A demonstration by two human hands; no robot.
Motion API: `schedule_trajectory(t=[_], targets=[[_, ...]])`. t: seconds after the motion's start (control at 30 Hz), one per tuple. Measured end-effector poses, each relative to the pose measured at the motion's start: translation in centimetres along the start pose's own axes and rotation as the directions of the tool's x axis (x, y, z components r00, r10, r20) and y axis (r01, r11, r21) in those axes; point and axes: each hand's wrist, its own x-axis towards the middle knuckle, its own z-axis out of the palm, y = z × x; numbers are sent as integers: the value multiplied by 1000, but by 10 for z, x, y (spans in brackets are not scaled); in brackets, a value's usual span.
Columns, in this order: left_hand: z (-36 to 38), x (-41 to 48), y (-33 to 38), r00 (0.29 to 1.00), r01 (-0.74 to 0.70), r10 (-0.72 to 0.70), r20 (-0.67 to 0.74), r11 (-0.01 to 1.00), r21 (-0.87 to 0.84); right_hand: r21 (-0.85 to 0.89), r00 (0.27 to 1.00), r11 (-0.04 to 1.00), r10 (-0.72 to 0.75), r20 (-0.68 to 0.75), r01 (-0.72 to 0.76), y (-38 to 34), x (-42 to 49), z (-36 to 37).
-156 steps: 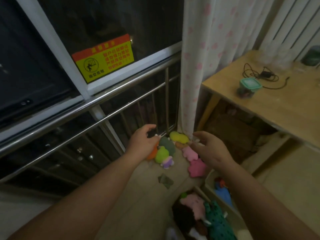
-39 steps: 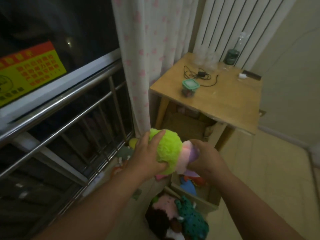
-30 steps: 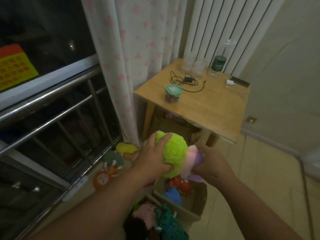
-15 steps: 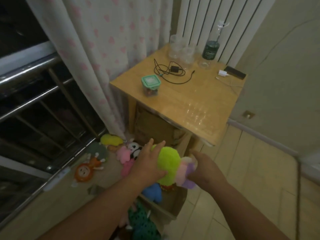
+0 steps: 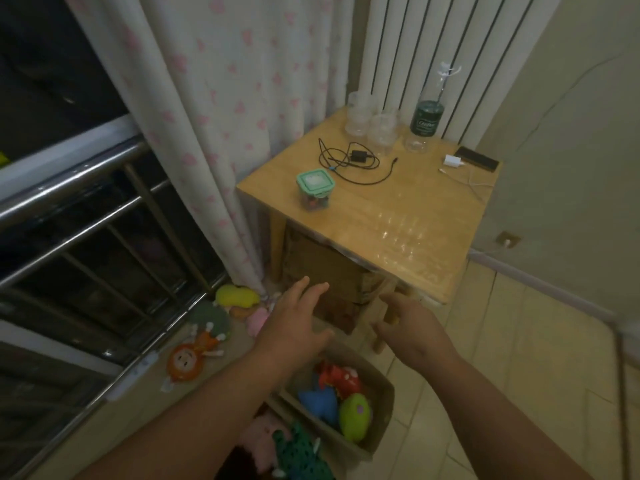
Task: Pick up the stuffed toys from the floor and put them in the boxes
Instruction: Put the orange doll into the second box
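My left hand (image 5: 294, 327) and my right hand (image 5: 410, 329) hover empty with fingers spread above a cardboard box (image 5: 382, 407). Inside the box lie a green plush toy (image 5: 354, 415), a blue toy (image 5: 318, 401) and a red toy (image 5: 337, 375). A second box at the bottom edge holds a pink toy (image 5: 258, 441) and a dark green spotted toy (image 5: 299, 457). On the floor by the railing lie an orange round-faced toy (image 5: 187, 358), a grey-green toy (image 5: 209, 318), a yellow toy (image 5: 237, 296) and a pink toy (image 5: 258, 320).
A wooden table (image 5: 398, 216) stands just beyond my hands, carrying a green-lidded jar (image 5: 313, 188), a cable, glasses and a bottle. A brown carton (image 5: 322, 271) sits under it. A metal railing (image 5: 86, 216) runs along the left, a curtain (image 5: 214, 133) hangs behind.
Both hands held the green plush toy over the box; it now lies in the box and both hands are open above it.
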Motion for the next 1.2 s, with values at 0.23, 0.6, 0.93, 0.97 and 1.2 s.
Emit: schedule_trajectory(t=[0.23, 0.6, 0.93, 0.97, 1.2], targets=[[-32, -25, 1, 995, 24, -27, -91, 999, -39, 43, 991, 991, -127, -35, 129, -29, -14, -11], [-86, -101, -28, 917, 182, -186, -353, 982, -45, 47, 918, 918, -396, 17, 394, -94, -33, 12], [-153, -156, -118, 882, 229, -235, -409, 971, -65, 51, 898, 899, -436, 47, 434, -173, -62, 71], [-159, -160, -132, 884, 228, -236, -403, 971, -70, 48, 903, 903, -428, 47, 426, -184, -64, 81], [-197, -194, -240, 911, 209, -230, -342, 973, -97, 83, 925, 925, -376, 50, 371, -261, -82, 183]])
